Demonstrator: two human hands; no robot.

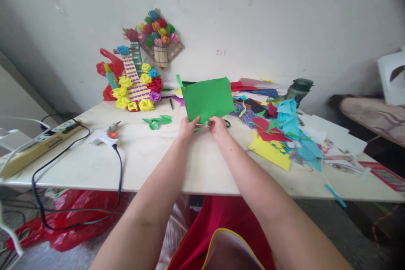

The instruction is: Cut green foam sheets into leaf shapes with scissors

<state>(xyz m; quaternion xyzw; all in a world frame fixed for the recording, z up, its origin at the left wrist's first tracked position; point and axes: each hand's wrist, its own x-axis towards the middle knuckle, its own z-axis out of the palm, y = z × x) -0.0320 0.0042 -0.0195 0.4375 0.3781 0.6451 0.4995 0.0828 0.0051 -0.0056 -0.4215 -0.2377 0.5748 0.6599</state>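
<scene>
A sheet of green paper (207, 99) stands tilted up above the middle of the table, with a thin strip at its upper left corner. My left hand (189, 127) is closed on its lower left edge. Fingers pinched, my right hand (217, 126) is at the lower edge, right of centre. A narrow green piece (201, 127) shows between the two hands; whether it is joined to the sheet I cannot tell. Just beside my right hand is a dark loop (227, 123), perhaps a scissor handle. Several cut green paper leaves (157, 121) lie left of my left hand.
A glue gun (106, 135) with a black cord lies at left, near a power strip (44, 145). Paper-flower crafts (136, 76) stand against the wall. Coloured paper scraps (272, 154) and purple yarn (245, 114) spread at right, before a dark bottle (299, 90).
</scene>
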